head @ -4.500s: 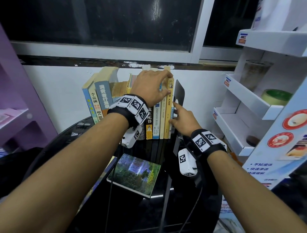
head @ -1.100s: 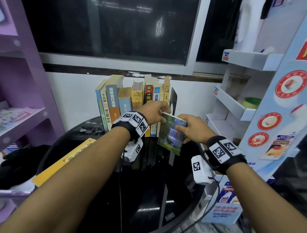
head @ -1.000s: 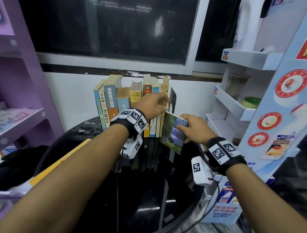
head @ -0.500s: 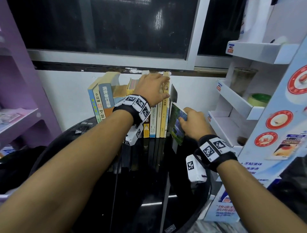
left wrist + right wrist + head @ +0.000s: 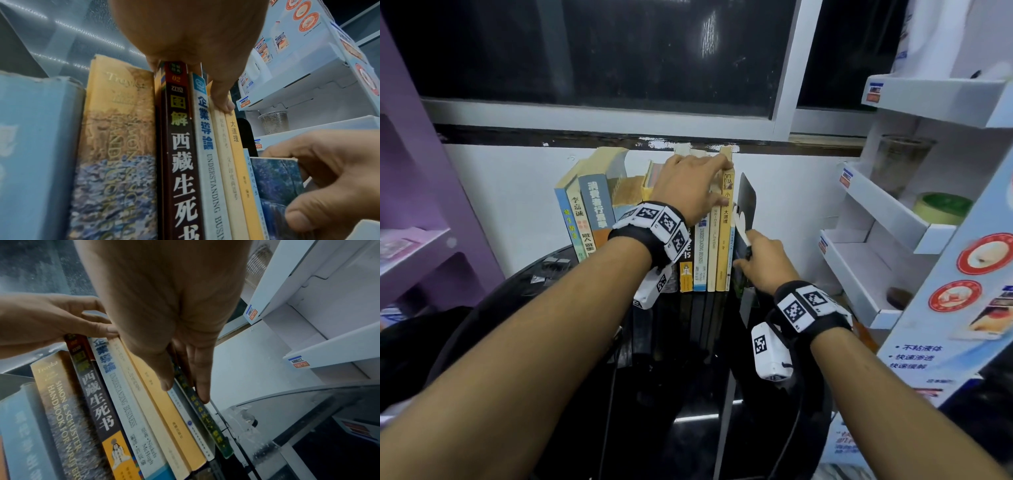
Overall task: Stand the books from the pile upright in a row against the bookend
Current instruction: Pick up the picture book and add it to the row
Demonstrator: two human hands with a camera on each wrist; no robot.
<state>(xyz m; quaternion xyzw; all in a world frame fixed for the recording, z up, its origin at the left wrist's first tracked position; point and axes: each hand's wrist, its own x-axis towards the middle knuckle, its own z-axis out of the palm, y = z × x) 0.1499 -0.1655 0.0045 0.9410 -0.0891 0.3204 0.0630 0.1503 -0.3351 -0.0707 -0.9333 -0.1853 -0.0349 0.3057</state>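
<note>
Several books [image 5: 709,246] stand upright in a row on the black round table [image 5: 688,394], with a black bookend [image 5: 745,202] at the right end. My left hand [image 5: 717,181] grips the tops of the right-hand books, fingers over their top edges and the thumb [image 5: 223,100] on a spine. My right hand [image 5: 744,250] pinches a thin green-covered book [image 5: 275,186] upright, thumb [image 5: 164,378] on one side and fingers on the other. That book's spine [image 5: 207,421] sits between the last thin book of the row and the bookend.
A white display rack [image 5: 893,219] stands close on the right, holding a plastic cup [image 5: 900,164] and a tape roll [image 5: 941,207]. A purple shelf [image 5: 414,253] is on the left. The white wall and a dark window lie right behind the books.
My right hand has carried the green book from in front of the row into the gap by the bookend and turned it upright. My left hand left that book and took the row's tops.
</note>
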